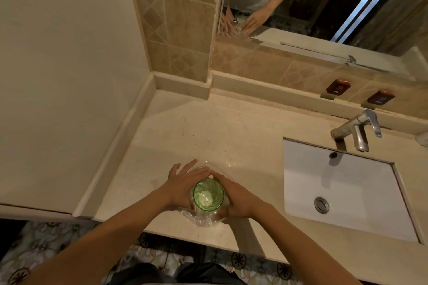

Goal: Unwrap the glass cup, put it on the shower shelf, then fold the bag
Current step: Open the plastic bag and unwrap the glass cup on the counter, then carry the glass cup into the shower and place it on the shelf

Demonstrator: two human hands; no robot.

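Note:
A green-tinted glass cup stands upright near the front edge of the beige counter, seen from above. A clear plastic bag lies crumpled around its base, pushed down below the rim. My left hand is pressed against the cup's left side with the fingers spread and pointing away from me. My right hand wraps the cup's right side and the bag. The fingertips of both hands meet behind the cup.
A white sink basin with a metal drain is set in the counter to the right, under a chrome faucet. A mirror and tiled wall stand behind. A plain wall closes the left side. Patterned floor shows below the counter edge.

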